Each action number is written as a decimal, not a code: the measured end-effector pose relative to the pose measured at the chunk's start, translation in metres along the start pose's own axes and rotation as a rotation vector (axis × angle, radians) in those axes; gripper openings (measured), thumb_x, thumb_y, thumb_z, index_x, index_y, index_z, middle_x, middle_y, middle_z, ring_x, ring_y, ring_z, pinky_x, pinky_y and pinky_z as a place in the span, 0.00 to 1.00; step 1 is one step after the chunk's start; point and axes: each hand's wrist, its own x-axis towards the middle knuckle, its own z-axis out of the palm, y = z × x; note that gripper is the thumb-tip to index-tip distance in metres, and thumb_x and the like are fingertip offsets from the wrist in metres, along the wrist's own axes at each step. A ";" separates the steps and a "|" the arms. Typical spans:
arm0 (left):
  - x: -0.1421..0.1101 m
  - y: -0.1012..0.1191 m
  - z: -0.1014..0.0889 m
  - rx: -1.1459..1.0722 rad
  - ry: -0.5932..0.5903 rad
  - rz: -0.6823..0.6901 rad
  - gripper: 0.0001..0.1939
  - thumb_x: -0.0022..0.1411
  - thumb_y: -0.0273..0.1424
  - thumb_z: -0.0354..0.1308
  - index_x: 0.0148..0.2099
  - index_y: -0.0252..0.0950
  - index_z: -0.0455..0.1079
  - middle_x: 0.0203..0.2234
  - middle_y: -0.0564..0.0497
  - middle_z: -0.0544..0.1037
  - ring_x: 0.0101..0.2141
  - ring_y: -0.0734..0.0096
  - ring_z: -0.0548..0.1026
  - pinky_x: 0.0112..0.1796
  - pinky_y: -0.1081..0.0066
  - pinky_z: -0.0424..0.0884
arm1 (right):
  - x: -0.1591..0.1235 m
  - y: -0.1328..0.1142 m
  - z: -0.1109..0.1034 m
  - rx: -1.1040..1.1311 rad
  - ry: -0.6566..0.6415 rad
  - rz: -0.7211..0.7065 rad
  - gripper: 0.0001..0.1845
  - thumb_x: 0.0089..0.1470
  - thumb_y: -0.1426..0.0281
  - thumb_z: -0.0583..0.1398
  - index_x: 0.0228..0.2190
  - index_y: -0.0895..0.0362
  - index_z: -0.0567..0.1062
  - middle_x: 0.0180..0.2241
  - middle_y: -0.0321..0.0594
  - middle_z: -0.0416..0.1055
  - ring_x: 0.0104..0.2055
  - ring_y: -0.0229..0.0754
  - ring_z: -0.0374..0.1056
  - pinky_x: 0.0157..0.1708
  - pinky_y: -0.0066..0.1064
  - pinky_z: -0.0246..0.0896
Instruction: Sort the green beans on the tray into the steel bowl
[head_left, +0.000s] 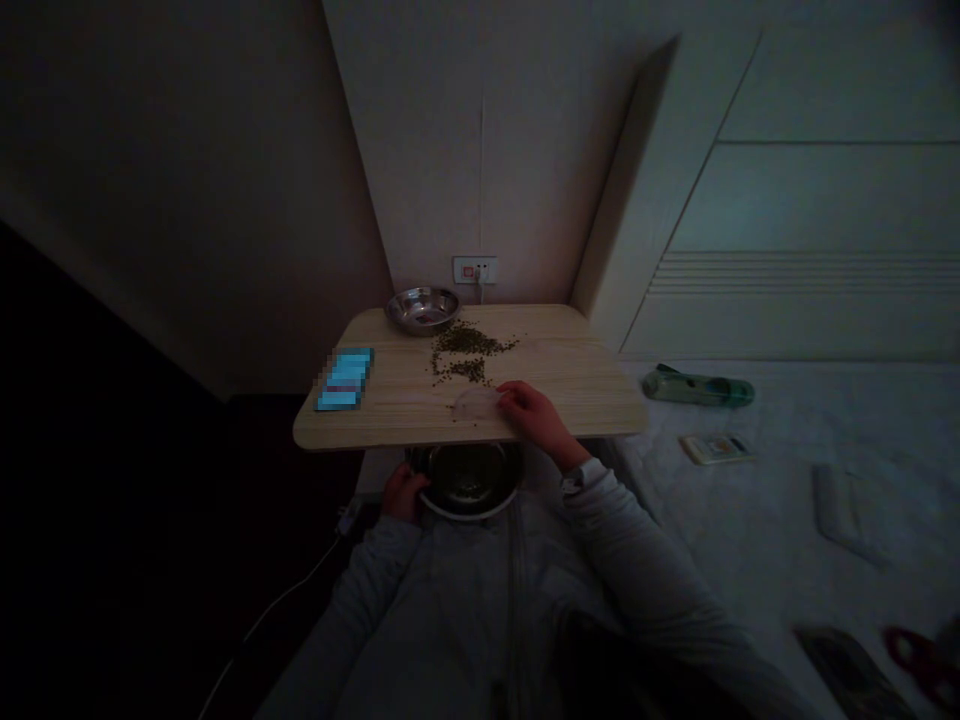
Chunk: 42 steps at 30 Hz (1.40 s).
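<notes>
My left hand is closed on the left rim of a dark round bowl with a pale rim, held just below the table's near edge. A few small bits show inside it. My right hand pinches a thin, translucent plastic piece that lies low over the tabletop near that edge. Small greenish beans, probably mung beans, are spread on the wooden table beyond the plastic piece. A few loose ones lie near it.
A steel bowl stands at the table's back left, and a phone with a lit, pixelated screen lies at the left. On the bed to the right are a green bottle and a white phone-like item. A wall socket holds a plug.
</notes>
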 end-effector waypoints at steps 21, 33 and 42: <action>-0.004 0.004 0.003 -0.002 0.001 0.034 0.07 0.26 0.25 0.58 0.17 0.36 0.66 0.13 0.57 0.69 0.19 0.75 0.65 0.22 0.74 0.59 | -0.001 -0.003 -0.001 -0.020 0.028 -0.001 0.15 0.46 0.65 0.55 0.36 0.59 0.72 0.25 0.35 0.68 0.28 0.38 0.62 0.30 0.29 0.56; 0.001 -0.003 0.000 -0.010 0.017 0.051 0.08 0.27 0.26 0.58 0.18 0.37 0.64 0.14 0.57 0.69 0.21 0.74 0.66 0.23 0.74 0.60 | -0.001 0.000 0.000 -0.045 -0.064 0.009 0.14 0.47 0.65 0.57 0.37 0.57 0.73 0.26 0.34 0.70 0.28 0.37 0.63 0.30 0.28 0.57; -0.002 0.000 0.001 -0.013 0.005 0.029 0.09 0.27 0.26 0.59 0.18 0.37 0.63 0.15 0.57 0.68 0.21 0.74 0.66 0.23 0.73 0.60 | -0.002 -0.004 -0.002 -0.035 -0.148 -0.003 0.16 0.46 0.65 0.58 0.38 0.58 0.75 0.24 0.34 0.70 0.26 0.35 0.62 0.28 0.26 0.55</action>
